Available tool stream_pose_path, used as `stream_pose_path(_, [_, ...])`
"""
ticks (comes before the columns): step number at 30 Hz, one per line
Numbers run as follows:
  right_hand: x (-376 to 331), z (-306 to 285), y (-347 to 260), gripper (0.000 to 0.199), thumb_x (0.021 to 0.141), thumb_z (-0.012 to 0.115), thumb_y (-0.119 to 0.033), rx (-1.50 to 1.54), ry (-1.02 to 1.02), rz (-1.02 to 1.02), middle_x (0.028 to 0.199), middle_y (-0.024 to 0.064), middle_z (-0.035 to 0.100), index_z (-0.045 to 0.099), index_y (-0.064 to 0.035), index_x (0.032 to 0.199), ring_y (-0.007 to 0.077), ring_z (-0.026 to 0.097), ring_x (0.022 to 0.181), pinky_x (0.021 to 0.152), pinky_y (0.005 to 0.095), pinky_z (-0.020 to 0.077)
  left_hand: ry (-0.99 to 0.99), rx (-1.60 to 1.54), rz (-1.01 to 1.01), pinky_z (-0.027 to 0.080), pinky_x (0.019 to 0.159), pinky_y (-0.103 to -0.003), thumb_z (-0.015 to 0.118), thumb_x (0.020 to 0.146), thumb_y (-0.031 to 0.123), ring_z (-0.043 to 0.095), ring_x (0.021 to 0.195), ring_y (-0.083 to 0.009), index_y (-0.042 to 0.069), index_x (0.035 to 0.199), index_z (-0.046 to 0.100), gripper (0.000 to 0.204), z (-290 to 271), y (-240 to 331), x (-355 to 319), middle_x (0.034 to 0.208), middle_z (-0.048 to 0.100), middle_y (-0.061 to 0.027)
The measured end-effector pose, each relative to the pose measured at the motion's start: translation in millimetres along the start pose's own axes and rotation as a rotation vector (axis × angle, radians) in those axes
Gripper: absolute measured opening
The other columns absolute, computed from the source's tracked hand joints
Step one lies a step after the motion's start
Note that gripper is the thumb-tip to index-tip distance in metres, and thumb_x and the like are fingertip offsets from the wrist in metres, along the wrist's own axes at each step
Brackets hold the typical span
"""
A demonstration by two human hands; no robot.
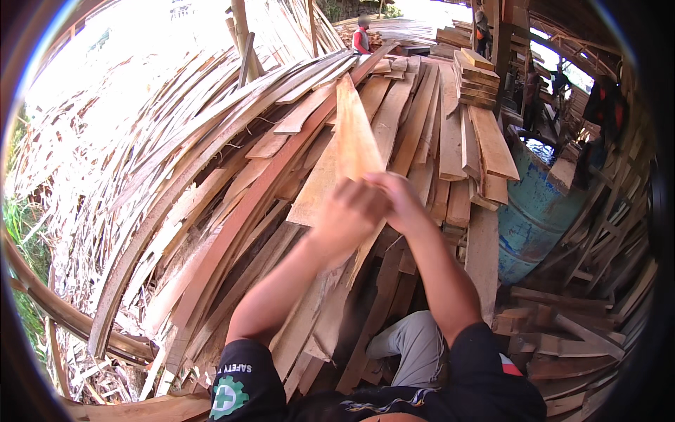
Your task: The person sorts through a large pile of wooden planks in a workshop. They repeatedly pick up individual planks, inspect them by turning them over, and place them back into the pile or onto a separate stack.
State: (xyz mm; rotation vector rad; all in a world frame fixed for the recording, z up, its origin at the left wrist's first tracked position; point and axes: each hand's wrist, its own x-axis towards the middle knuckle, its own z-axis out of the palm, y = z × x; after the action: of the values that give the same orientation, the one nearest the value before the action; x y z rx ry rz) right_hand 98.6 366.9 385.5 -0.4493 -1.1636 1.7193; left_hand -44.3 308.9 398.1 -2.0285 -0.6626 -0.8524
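Note:
A pale wooden plank (355,137) points away from me over the pile, its far end looking narrower. My left hand (349,213) is closed at the plank's near end, knuckles up. Right beside it, my right hand (398,200) grips the same end near its right edge, with the two hands touching or nearly so. The fingertips of both hands are hidden. Beneath the held plank lies a broad stack of sawn boards (415,126), fanned out lengthwise. A wider light board (313,188) shows just left of my hands.
Short boards (485,133) are stacked at the right of the pile, beside a worn blue drum (538,204). Offcuts (555,337) cover the lower right. Thin slats (140,176) spread across the left. A person in red (361,41) is at the far end; wooden posts (246,42) rise behind.

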Motion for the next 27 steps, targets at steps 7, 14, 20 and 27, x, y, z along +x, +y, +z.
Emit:
stream_pose_path(7, [-182.3, -63.3, 9.1, 0.032, 0.092, 0.058, -0.020, -0.235, 0.197, 0.167, 0.105, 0.0086, 0.063, 0.056, -0.0003, 0.118, 0.0134, 0.063, 0.093, 0.080, 0.0271, 0.0508, -0.148, -0.164, 0.123, 0.044, 0.076, -0.035, 0.059, 0.070, 0.024, 0.055, 0.087, -0.0237, 0.005, 0.088, 0.062, 0.025, -24.3, 160.2, -3.5, 0.090, 0.056, -0.0063])
stream_pose_path(14, [-180.1, -63.9, 27.1, 0.039, 0.091, 0.058, -0.021, -0.070, 0.144, 0.174, 0.109, 0.0098, 0.062, 0.053, 0.0006, 0.122, 0.0155, 0.064, 0.095, 0.081, 0.0278, 0.0517, -0.167, -0.953, -0.563, 0.035, 0.101, -0.047, 0.068, 0.083, 0.034, 0.041, 0.119, -0.0383, -0.001, 0.120, 0.050, 0.054, -28.9, 150.8, -20.1, 0.126, 0.044, -0.0201])
stream_pose_path(20, [-176.0, -43.4, 42.2, 0.043, 0.090, 0.059, -0.019, -0.140, 0.200, 0.163, 0.113, 0.0114, 0.062, 0.051, 0.0034, 0.126, 0.0168, 0.062, 0.099, 0.086, 0.0298, 0.0496, 0.171, -1.196, -1.115, 0.018, 0.115, -0.048, 0.066, 0.087, 0.024, 0.020, 0.141, -0.0380, 0.001, 0.143, 0.028, 0.072, -10.6, 155.8, -57.5, 0.147, 0.025, -0.0237])
stream_pose_path(27, [-175.8, -42.3, 54.2, 0.043, 0.091, 0.059, -0.019, -0.165, 0.180, 0.183, 0.114, 0.0106, 0.060, 0.050, 0.0036, 0.126, 0.0160, 0.059, 0.104, 0.090, 0.0303, 0.0467, 0.322, -2.235, -1.730, 0.050, 0.090, -0.036, 0.055, 0.096, 0.018, 0.061, 0.103, -0.0212, 0.004, 0.129, 0.046, 0.037, 6.4, 152.0, -60.5, 0.116, 0.060, -0.0100])
